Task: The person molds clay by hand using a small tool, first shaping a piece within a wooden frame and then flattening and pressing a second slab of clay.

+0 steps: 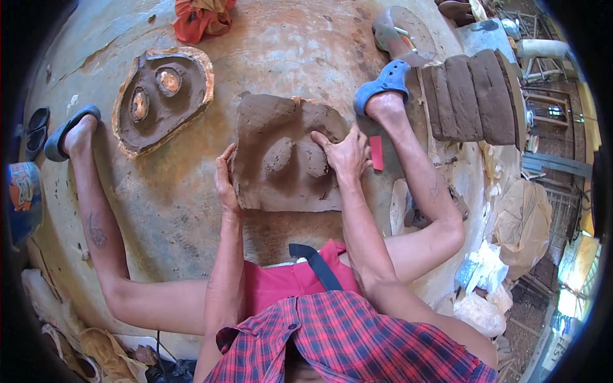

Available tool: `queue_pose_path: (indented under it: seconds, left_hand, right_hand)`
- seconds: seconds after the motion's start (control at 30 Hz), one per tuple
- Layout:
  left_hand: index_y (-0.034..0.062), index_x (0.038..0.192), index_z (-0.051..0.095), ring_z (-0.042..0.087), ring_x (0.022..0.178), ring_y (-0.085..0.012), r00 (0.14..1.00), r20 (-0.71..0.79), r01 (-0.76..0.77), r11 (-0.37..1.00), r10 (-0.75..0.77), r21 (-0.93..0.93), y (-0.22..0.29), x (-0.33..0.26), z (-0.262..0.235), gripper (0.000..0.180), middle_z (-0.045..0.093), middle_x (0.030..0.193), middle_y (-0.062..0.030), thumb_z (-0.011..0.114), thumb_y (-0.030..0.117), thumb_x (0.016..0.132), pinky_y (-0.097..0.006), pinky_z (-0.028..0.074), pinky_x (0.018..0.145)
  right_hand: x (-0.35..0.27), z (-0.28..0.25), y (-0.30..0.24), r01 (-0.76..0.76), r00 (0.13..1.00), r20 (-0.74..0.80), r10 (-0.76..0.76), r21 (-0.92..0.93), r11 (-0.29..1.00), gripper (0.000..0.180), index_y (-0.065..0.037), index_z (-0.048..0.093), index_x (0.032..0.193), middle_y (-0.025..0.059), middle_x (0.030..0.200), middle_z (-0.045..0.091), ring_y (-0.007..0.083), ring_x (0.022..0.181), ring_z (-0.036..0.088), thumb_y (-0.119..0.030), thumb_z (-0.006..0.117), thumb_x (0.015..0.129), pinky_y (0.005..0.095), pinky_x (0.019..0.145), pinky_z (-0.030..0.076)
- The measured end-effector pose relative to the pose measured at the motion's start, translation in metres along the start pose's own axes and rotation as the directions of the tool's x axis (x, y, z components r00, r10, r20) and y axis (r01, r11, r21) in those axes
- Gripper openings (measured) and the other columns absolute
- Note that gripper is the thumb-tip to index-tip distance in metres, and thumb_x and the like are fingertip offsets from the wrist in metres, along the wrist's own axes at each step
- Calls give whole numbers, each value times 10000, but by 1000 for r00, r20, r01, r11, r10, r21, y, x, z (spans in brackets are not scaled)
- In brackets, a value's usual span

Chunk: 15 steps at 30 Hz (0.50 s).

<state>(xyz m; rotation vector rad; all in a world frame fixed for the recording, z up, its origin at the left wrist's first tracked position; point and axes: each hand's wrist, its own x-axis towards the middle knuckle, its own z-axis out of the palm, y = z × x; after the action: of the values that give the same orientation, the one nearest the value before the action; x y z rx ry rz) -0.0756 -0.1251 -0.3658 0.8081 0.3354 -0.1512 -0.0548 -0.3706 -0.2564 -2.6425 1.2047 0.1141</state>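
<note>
A thick brown clay slab (262,188) lies on the floor between my legs, with two raised rounded lumps and hollows pressed around them. My left hand (226,182) rests along the slab's left edge, fingers stretched out against its side. At the right edge my right hand (348,154) has its thumb pressed on the clay beside the right lump, while its fingers hang over the outer side. The slab's underside is hidden. Just right of those fingers, a small red strip (377,153) lies on the floor.
A clay-lined mould (163,124) with two oval openings lies at the far left. Thick clay slabs (472,99) are stacked at the right, near my blue clog (383,86). Red cloth (203,19) sits at the top, a round metal-looking disc (408,38) beyond the clog, crumpled paper (520,217) at right.
</note>
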Motion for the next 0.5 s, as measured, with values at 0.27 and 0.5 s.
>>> queue_pose_path:
  seconds: [0.27,0.5]
  left_hand:
    - [-21,1499,521,583,1317,-217,999,38,3,1000,-3,0,1,1,-3,637,623,1441,-131,356,489,1155,-377,439,1149]
    - [-12,1496,528,600,1291,-214,997,71,25,999,-22,-39,5,-2,4,625,626,1434,-119,358,484,1155,-380,453,1135]
  right_hand:
    - [-10,-6,13,-21,996,-83,19,-22,1000,1122,-132,489,1526,167,1531,526,424,1439,440,-760,844,667,686,1128,339]
    - [-17,-10,10,-76,997,-30,76,5,997,1106,-121,430,1560,181,1561,495,435,1463,418,-727,833,727,688,1156,317]
